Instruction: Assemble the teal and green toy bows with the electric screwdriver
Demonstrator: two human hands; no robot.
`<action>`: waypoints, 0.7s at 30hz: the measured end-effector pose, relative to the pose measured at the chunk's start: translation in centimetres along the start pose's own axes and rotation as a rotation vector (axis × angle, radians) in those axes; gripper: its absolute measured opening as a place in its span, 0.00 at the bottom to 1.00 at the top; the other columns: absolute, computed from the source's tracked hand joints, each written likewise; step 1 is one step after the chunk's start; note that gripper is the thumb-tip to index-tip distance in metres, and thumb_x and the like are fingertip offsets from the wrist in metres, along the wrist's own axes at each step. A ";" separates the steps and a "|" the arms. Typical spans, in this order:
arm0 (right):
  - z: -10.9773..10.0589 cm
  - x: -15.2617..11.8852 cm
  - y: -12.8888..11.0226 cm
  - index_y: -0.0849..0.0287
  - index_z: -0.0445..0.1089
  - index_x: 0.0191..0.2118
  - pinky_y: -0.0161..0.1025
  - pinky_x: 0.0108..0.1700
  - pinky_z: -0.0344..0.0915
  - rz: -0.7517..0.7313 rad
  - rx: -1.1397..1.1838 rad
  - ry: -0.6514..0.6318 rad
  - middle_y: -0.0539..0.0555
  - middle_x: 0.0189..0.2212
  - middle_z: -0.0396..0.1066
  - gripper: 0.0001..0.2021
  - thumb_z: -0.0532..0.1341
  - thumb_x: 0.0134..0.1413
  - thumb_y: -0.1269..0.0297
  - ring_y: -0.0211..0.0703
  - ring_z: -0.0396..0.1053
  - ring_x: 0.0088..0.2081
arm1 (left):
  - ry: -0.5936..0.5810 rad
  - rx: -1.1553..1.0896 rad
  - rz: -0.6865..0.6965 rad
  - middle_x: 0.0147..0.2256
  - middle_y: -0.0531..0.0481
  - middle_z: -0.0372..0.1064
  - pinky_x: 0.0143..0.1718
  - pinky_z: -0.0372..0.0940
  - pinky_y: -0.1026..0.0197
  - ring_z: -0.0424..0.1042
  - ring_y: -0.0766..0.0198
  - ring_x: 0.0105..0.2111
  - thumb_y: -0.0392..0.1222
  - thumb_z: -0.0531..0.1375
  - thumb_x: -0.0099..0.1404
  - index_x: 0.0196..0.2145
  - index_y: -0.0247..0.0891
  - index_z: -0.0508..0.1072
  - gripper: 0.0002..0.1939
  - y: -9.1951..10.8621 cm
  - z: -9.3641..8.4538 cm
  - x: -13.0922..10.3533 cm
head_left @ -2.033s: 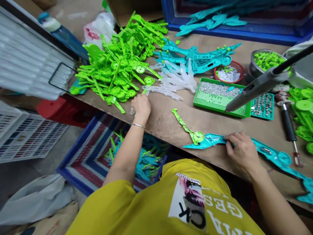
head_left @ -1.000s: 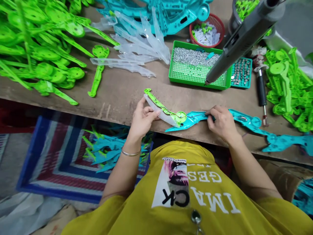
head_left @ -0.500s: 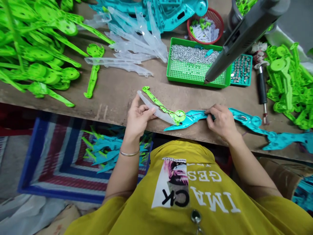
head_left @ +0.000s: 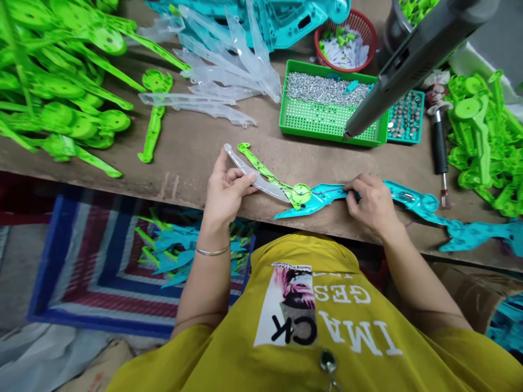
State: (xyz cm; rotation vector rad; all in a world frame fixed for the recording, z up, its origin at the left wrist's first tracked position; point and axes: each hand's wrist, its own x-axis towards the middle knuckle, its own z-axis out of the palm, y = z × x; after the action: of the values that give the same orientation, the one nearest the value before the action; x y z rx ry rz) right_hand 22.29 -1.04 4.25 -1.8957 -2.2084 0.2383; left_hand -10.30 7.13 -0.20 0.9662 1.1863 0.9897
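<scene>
My left hand pinches a curved, translucent plastic strip along its length. That strip lies alongside a slim bright-green plastic arm, whose round end sits on a turquoise plastic shell. A thin wire runs over the round end and along the shell. My right hand has its fingers closed on the shell's middle, covering part of it. Beyond that hand the turquoise shell continues to the right, with a small metallic piece inside. Another turquoise part adjoins at the bench edge.
Above the hands, a grey pole-like tool slants over a green tray of small metal screws. Green parts and translucent strips are heaped at left. A black-handled screwdriver lies right. A blue-rimmed crate stands below.
My left hand has shifted slightly left with the translucent strip, drawing its lower end away from the green round end. My right hand stays in place on the turquoise shell.
</scene>
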 end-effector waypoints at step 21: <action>0.3 -0.2 0.2 0.61 0.76 0.34 0.43 0.39 0.65 -0.059 -0.025 0.065 0.58 0.31 0.75 0.09 0.57 0.56 0.72 0.50 0.71 0.35 | -0.024 0.486 0.063 0.29 0.56 0.74 0.29 0.76 0.63 0.75 0.65 0.25 0.46 0.70 0.61 0.73 0.40 0.54 0.48 0.1 0.9 0.0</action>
State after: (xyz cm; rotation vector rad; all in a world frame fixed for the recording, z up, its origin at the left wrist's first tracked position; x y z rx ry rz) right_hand 22.45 -1.15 3.92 -1.8216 -2.2306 0.1380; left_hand -9.41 7.11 -0.02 1.3987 1.4156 0.7469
